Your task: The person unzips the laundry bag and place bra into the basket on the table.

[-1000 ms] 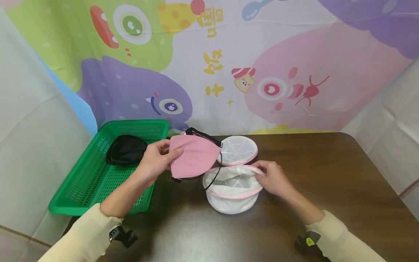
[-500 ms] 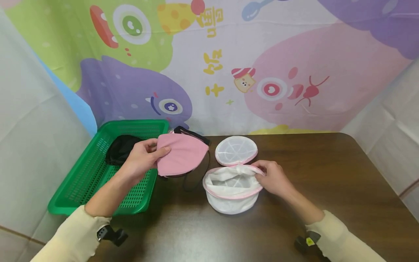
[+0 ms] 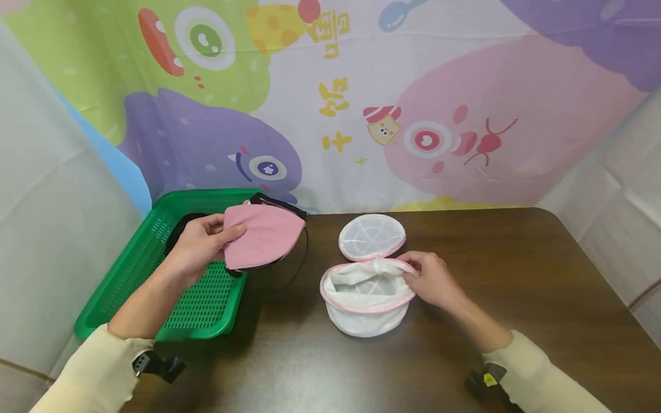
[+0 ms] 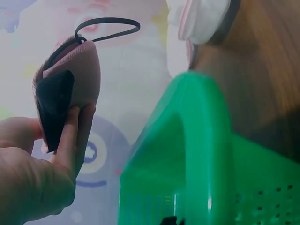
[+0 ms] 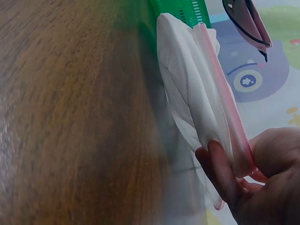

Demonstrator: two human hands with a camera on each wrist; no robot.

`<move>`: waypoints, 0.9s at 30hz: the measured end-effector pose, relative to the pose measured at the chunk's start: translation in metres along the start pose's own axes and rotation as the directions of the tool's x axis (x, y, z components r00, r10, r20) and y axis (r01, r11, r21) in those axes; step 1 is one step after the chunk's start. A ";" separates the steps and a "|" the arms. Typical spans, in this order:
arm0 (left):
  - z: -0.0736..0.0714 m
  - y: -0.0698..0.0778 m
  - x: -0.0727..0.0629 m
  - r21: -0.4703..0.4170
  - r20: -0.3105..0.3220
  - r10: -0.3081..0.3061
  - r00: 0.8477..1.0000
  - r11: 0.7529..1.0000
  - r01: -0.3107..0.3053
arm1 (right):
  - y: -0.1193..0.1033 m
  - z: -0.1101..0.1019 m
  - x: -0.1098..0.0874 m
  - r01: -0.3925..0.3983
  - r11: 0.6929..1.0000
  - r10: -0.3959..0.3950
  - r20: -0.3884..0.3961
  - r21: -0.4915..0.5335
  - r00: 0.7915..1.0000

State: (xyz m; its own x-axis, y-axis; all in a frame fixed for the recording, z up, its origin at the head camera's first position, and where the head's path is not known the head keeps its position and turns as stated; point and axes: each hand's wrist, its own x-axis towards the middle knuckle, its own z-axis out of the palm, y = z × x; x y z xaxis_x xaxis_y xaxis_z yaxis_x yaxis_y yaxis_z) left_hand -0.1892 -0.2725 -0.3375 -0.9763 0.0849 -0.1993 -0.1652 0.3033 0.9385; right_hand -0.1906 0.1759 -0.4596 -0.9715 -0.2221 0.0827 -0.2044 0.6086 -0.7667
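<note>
In the head view my left hand (image 3: pixel 198 246) pinches a folded pink bra (image 3: pixel 262 235) with black trim and thin black straps, raised over the right side of a green basket (image 3: pixel 227 312). The left wrist view shows the bra (image 4: pixel 77 77) edge-on between thumb and fingers, a black strap looping from its top. My right hand (image 3: pixel 431 281) pinches the pink zipper rim of a white mesh laundry bag (image 3: pixel 366 321). The bag stands on the table with its mouth unzipped. Its round lid (image 3: pixel 372 236) lies folded back behind it.
Inside the basket, a black fabric item (image 3: pixel 181 229) is mostly hidden behind my left hand. A cartoon-printed cloth (image 3: pixel 454 74) hangs along the table's back edge. Pale panels stand at both sides of the brown table (image 3: pixel 496 252).
My left hand has carried the bra leftward, away from above the laundry bag and over to the basket. The right hand and the bag have stayed put.
</note>
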 end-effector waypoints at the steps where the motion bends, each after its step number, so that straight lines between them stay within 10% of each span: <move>1: -0.003 -0.001 0.000 -0.003 0.001 0.000 1.000 1.000 0.000 | 0.000 0.000 0.000 0.000 1.000 0.000 0.001 -0.002 1.000; 27: -0.055 -0.017 0.011 0.002 0.017 -0.099 0.995 0.995 0.099 | -0.003 0.000 -0.001 -0.028 0.999 0.028 0.032 0.016 0.999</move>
State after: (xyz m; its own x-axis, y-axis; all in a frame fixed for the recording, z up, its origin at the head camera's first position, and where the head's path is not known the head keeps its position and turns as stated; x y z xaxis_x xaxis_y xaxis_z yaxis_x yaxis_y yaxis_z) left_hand -0.2048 -0.3293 -0.3397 -0.9526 0.0700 -0.2961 -0.2610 0.3123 0.9134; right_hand -0.1890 0.1743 -0.4575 -0.9724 -0.2296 0.0410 -0.1751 0.6024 -0.7788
